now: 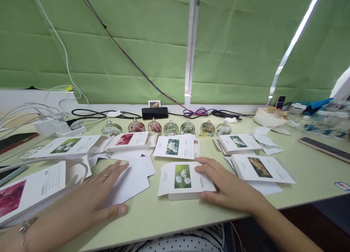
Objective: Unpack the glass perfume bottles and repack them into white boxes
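My left hand (pixel 95 193) lies flat with its fingers stretched and thumb apart, over the edge of some white paper sheets (pixel 131 179); nothing is in it. At the middle front, my right hand (pixel 221 182) spans the right end of a white carton (pixel 168 179) with a picture of white flowers. Its fingers rest on the carton's far side and its thumb is at the near side. Behind that carton lies another white-flower carton (pixel 161 146). A carton with a yellow-flower picture (pixel 269 173) lies right of my right hand.
Several round glass perfume bottles (pixel 171 128) stand in a row behind the cartons. More flower cartons lie at left (pixel 84 142) and right (pixel 235 142). A black phone (pixel 155 113), cables (pixel 201 111), a white cloth bag (pixel 270 117) and a power strip (pixel 60 126) line the back.
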